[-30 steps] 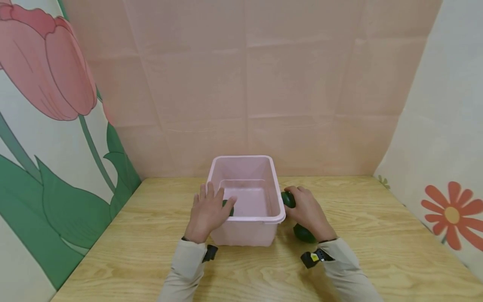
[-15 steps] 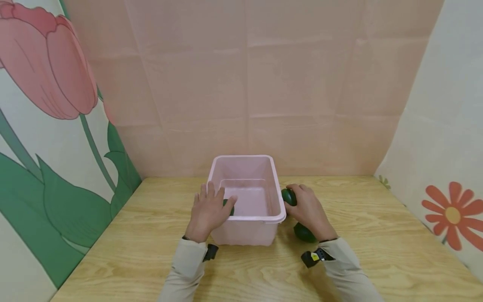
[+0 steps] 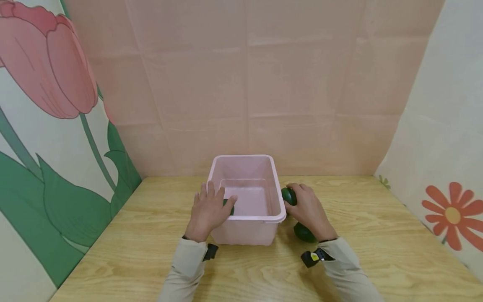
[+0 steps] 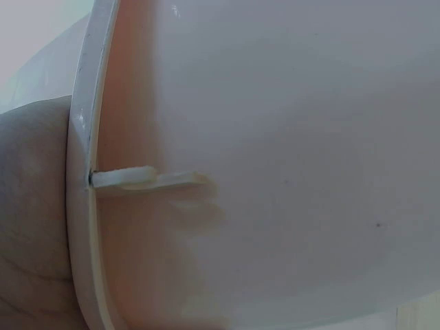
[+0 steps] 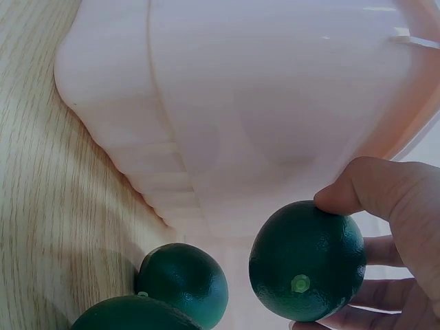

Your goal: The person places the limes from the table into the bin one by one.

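A pale pink plastic bin [image 3: 241, 232] stands in the middle of the table. My left hand [image 3: 209, 212] lies over its near left corner, fingers straight and spread. Inside the bin, partly hidden behind the left thumb, is a dark green fruit [image 3: 229, 208]. Just outside the right wall, my right hand [image 3: 307, 209] grips another smooth, round dark green fruit [image 5: 307, 261] between thumb and fingers; a pale stem spot shows on it. Below that hand, more green fruit lies on the table: one [image 5: 182, 285] near the bin and one [image 5: 134, 315] cut off by the frame edge.
The wooden table [image 3: 124, 251] runs back to a pink sheet [image 3: 241, 84]. Flower-printed panels [image 3: 75, 167] flank it on both sides. The left wrist view shows mostly the bin's outer wall [image 4: 289, 179] and its rim.
The fruit in my right hand has risen very slightly beside the bin's rim, early in this span. My left hand and the bin have kept their places.
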